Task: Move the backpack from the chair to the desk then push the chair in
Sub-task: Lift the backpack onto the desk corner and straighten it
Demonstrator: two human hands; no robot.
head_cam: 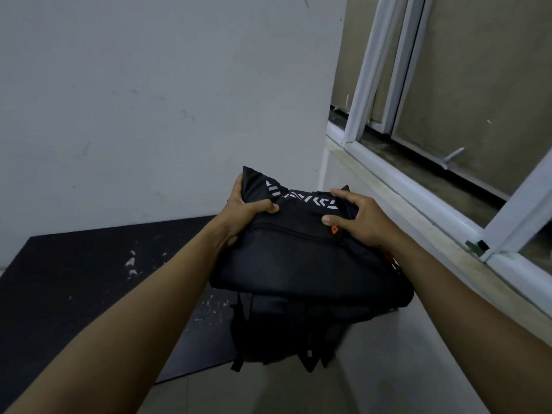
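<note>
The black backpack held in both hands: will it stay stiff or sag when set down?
The black backpack probably sags: its fabric bunches under the left hand and right hand. Its dangling straps may snag.

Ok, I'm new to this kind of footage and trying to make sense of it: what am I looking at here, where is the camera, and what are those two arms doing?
There is no machine here. The one picture comes from a wide-angle camera worn on a person's head, looking forward and down, so the two bare arms reaching in from the bottom are the wearer's own. The left hand and the right hand each grip the top of a black backpack with white lettering and small orange details; its straps hang loose underneath. Below and to the left lies a dark surface with pale chipped spots, set against a plain wall. On the right runs a white-framed window with its sill. No chair shows in this view.
</note>
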